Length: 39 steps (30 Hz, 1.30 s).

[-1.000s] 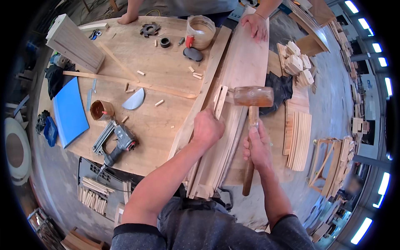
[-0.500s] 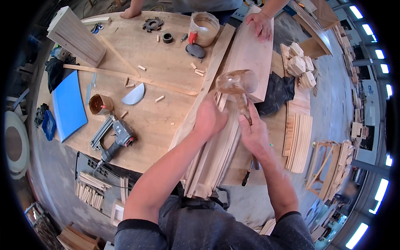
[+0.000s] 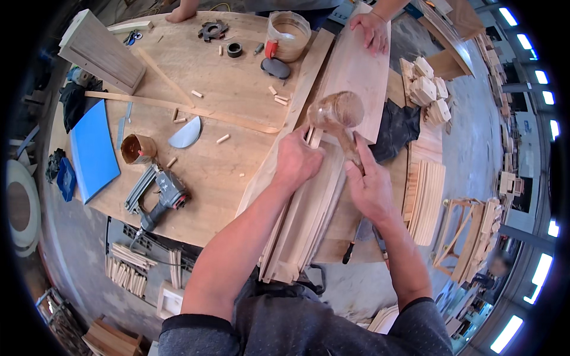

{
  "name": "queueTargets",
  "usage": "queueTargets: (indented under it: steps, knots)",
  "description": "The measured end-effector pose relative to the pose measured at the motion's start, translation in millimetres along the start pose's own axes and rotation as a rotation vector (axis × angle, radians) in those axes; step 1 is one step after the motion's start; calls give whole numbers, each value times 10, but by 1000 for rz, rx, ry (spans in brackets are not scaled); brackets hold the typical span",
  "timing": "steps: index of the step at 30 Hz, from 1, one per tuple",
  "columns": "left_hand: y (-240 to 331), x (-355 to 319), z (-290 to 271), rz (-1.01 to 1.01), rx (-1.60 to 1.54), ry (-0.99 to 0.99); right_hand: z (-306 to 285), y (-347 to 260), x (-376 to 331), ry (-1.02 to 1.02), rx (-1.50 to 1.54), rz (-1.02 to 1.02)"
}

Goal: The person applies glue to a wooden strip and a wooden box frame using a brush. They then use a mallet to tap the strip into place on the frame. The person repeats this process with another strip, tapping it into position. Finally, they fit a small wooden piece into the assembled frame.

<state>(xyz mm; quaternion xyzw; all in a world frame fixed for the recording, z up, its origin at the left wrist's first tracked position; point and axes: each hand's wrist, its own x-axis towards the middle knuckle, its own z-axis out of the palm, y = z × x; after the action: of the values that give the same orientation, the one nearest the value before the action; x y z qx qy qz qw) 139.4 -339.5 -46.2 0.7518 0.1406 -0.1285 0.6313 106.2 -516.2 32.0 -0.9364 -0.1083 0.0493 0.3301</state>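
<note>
My right hand (image 3: 371,187) is closed round the handle of a wooden mallet (image 3: 337,111). The mallet's thick head is over the long pale wooden workpiece (image 3: 309,228), close to its joint with a wide board (image 3: 356,77). Whether the head touches the wood I cannot tell. My left hand (image 3: 298,157) grips the workpiece's upper left edge, its fingertips partly hidden beside a narrow strip. At the far end, a co-worker's hand (image 3: 371,32) rests on the wide board. That person's other hand (image 3: 178,15) leans on the table at the far left.
Left on the table (image 3: 225,166) lie a nail gun (image 3: 163,193), a glue pot (image 3: 138,148), a blue sheet (image 3: 95,151) and several dowels. A plastic tub (image 3: 289,35) stands farther back. Black cloth (image 3: 396,130) and stacked slats (image 3: 424,202) lie to the right.
The mallet's head has turned and risen slightly, and my right hand has shifted a little right and nearer me. My left hand keeps its grip on the workpiece. The whole view has shifted slightly.
</note>
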Motion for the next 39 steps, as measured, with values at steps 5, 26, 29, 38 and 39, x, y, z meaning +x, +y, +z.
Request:
queueTargets:
  steps: [5,26,29,38,39]
  knots:
    - [88,-20,-29,-46,-22,-30,-56,-35,-90,119,63,35]
    - [-120,13,54,13,-7,42,-240,15,84,-48,-63,56]
    - [-101,63,22,12,8,34,-394,-212,139,37,40,187]
    - [-90,37,30,43,18,22,-332,114,-32,74,-14,257]
    - [-122,54,29,92,40,44,-287,194,-26,66,-38,237]
